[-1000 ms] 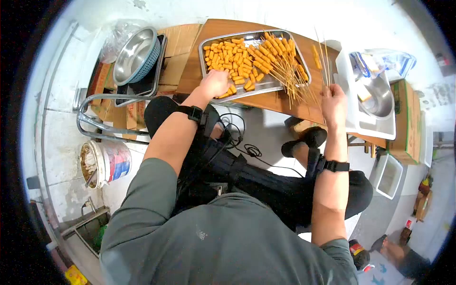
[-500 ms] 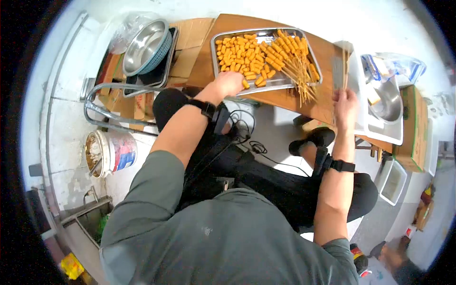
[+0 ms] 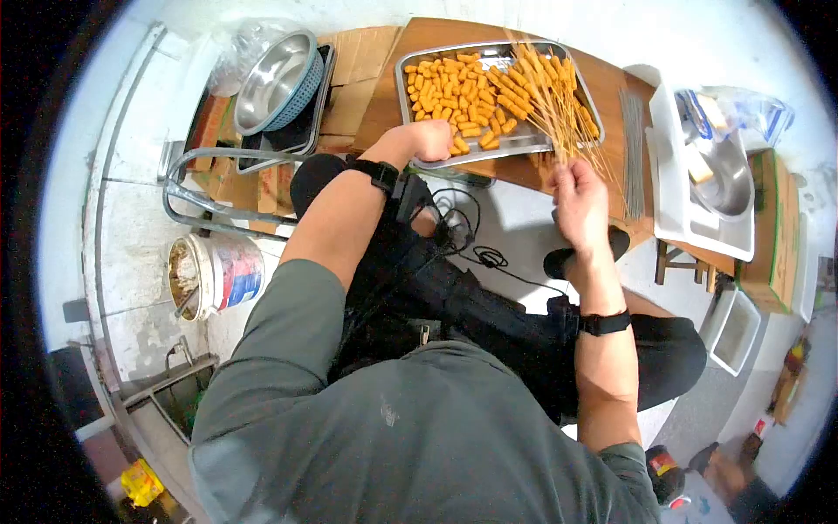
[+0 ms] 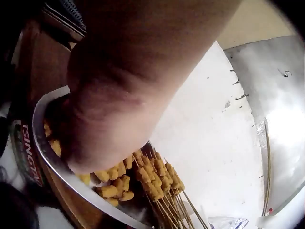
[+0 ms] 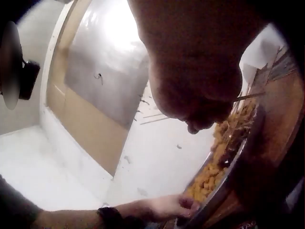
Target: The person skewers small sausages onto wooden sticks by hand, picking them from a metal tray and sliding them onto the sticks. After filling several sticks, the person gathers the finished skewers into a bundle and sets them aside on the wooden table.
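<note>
Orange, finger-shaped food pieces (image 3: 449, 87) lie loose in the left half of a metal tray (image 3: 515, 162). On its right, bamboo skewers loaded with the same pieces (image 3: 563, 74) are heaped, bare ends toward me. My left hand (image 3: 429, 140) is down at the tray's near left corner, beside loose pieces; its fingers are hidden in the left wrist view, and I cannot tell if they hold a piece. My right hand (image 3: 580, 201) grips thin bare bamboo sticks in front of the tray; they overlap the heap from above. Sticks (image 5: 250, 97) protrude past this hand (image 5: 195, 95).
Thin grey rods (image 3: 631, 153) lie on the wooden table (image 3: 615, 179) right of the tray. Beyond them stands a white bin (image 3: 670, 166) with a steel bowl (image 3: 724, 179). At left are a basin in a blue basket (image 3: 279, 83), a metal-tube frame (image 3: 188, 192) and a bucket (image 3: 214, 275).
My right hand, with the sticks, has come left from the table's right side to the front of the tray. The left hand stays at the tray's near left corner; the head view has shifted.
</note>
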`<control>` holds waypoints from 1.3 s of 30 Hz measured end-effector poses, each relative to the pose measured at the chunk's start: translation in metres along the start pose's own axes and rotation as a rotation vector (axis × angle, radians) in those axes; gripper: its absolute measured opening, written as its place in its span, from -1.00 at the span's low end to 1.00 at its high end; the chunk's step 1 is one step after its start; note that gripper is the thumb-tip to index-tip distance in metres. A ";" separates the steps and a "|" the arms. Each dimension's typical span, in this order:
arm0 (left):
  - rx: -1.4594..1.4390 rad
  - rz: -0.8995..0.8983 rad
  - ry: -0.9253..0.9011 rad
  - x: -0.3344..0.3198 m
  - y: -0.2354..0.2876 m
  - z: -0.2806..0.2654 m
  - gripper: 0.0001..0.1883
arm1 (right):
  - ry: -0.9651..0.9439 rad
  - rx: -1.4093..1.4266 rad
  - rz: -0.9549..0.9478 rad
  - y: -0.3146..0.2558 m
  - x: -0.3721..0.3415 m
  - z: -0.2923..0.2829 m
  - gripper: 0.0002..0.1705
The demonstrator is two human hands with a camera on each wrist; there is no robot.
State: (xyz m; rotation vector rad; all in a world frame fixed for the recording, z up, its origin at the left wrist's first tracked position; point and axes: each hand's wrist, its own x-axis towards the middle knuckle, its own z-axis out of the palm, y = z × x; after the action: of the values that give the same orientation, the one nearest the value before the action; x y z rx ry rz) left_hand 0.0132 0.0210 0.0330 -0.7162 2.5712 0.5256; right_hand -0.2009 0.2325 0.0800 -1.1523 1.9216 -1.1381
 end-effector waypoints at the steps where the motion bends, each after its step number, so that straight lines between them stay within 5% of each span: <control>1: -0.009 0.033 0.010 0.001 -0.005 0.002 -0.81 | -0.022 0.008 0.010 0.008 0.000 0.007 -0.73; 3: 0.074 0.157 -0.009 0.013 -0.023 0.014 -0.81 | -0.057 0.042 0.052 0.018 -0.001 0.018 -0.73; 9: -0.117 -0.129 0.007 -0.001 -0.001 0.008 -0.78 | -0.117 0.010 0.137 0.042 -0.002 0.036 -0.66; 12: -0.267 -0.096 0.126 0.005 -0.014 0.014 -0.77 | -0.129 -0.016 0.140 0.046 -0.002 0.040 -0.66; 18: -0.262 -0.011 0.039 0.003 -0.016 0.014 -0.65 | -0.143 -0.098 0.109 0.035 -0.009 0.036 -0.68; 22: -0.327 -0.119 0.064 -0.004 -0.014 0.004 -0.61 | -0.141 -0.115 0.117 0.039 -0.008 0.038 -0.69; 24: -0.713 -0.187 0.323 -0.004 -0.017 0.006 -0.66 | -0.152 -0.120 0.106 0.041 -0.008 0.039 -0.69; 25: -0.713 -0.189 0.325 0.000 -0.022 0.010 -0.66 | -0.164 -0.125 0.098 0.042 -0.009 0.041 -0.69; 27: -1.362 -0.151 0.425 0.009 -0.021 0.014 -0.66 | -0.169 -0.070 0.103 0.047 -0.011 0.047 -0.72; 29: -1.492 -0.201 0.456 0.010 -0.016 0.011 -0.69 | -0.171 -0.014 0.107 0.054 -0.012 0.055 -0.74; 31: -1.994 -0.012 0.466 0.014 -0.018 0.015 -0.73 | -0.189 0.093 0.145 0.062 -0.014 0.061 -0.80; 39: -2.202 0.107 0.639 0.018 -0.012 0.015 -0.74 | -0.222 0.150 0.164 0.056 -0.020 0.064 -0.78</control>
State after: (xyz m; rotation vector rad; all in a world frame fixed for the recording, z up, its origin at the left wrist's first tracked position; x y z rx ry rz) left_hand 0.0099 0.0112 0.0092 -1.2634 1.1815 3.5242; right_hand -0.1603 0.2413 0.0029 -0.9769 1.6972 -1.0025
